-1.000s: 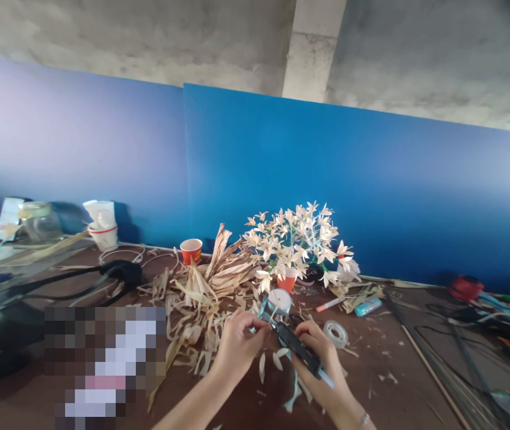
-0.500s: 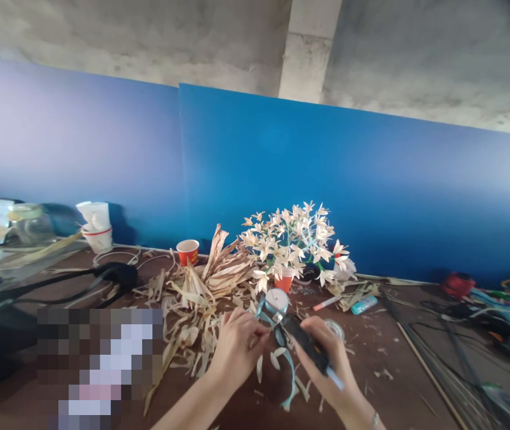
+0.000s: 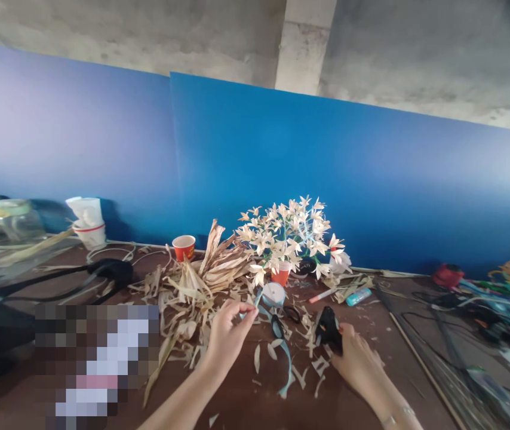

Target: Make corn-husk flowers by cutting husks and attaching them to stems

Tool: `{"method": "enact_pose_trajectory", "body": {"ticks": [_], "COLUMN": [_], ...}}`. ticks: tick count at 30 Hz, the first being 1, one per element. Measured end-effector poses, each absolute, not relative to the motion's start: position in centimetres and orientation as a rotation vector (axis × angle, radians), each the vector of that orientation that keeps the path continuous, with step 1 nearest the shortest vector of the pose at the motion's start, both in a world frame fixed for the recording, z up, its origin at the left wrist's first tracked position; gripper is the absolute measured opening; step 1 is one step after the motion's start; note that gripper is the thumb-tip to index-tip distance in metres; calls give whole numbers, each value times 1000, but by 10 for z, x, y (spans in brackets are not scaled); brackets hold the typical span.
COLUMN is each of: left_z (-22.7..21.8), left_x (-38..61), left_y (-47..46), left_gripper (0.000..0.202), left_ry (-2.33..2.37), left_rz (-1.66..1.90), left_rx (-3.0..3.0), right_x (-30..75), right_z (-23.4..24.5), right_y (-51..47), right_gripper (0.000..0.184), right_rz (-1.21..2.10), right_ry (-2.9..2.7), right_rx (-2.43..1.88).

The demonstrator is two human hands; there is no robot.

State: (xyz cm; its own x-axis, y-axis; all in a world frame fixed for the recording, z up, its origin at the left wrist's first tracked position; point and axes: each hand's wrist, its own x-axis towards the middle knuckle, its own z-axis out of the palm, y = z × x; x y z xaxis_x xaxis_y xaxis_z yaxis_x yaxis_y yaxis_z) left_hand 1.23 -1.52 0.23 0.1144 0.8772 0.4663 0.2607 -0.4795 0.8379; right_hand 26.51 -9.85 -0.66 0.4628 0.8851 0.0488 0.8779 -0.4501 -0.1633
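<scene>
My left hand (image 3: 228, 334) is closed in a pinch on a thin pale piece, too small to make out fully. Just beyond its fingertips lies a round roll of light blue ribbon (image 3: 273, 293). My right hand (image 3: 360, 355) grips the near end of a black glue gun (image 3: 326, 327), which is low at the table. Between the hands lie scissors (image 3: 276, 326), partly covered, a loose blue ribbon strip (image 3: 287, 365) and pale husk petals (image 3: 257, 358). Behind them, cream husk flowers (image 3: 286, 233) stand in an orange paper cup (image 3: 280, 275).
Dried corn husks (image 3: 192, 286) are heaped left of the hands. A red paper cup (image 3: 184, 247) stands behind them. At right lie a turquoise packet (image 3: 358, 297), a long thin stick (image 3: 416, 352) and tangled cables (image 3: 438, 322). A blue partition (image 3: 255, 149) closes off the back.
My right hand has carried the glue gun right, away from my left hand, and down toward the table. My left hand keeps its pinch. The view has shifted slightly.
</scene>
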Motion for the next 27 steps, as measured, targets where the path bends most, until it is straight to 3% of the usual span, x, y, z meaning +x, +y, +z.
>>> {"method": "enact_pose_trajectory", "body": {"ticks": [5, 10, 19, 22, 27], "left_z": [4, 2, -3, -1, 1], "left_x": [12, 12, 15, 15, 17], "left_y": [-16, -16, -16, -17, -19], "left_gripper": [16, 17, 18, 18, 13], "left_ry": [1112, 1099, 1096, 1085, 1075], "left_rz": [1401, 1420, 1377, 1366, 1354], "left_rx": [1812, 1821, 1822, 1808, 1785], "right_x": [227, 181, 167, 166, 162], "right_z": [23, 21, -22, -14, 19], "right_y": [-98, -78, -65, -63, -60], "right_gripper": [28, 21, 6, 10, 9], "right_rz": [-224, 81, 98, 314, 986], "right_ry": [-1640, -2166, -1855, -1740, -1090], "right_rx": [-2436, -1777, -1955, -1756, -1384]}}
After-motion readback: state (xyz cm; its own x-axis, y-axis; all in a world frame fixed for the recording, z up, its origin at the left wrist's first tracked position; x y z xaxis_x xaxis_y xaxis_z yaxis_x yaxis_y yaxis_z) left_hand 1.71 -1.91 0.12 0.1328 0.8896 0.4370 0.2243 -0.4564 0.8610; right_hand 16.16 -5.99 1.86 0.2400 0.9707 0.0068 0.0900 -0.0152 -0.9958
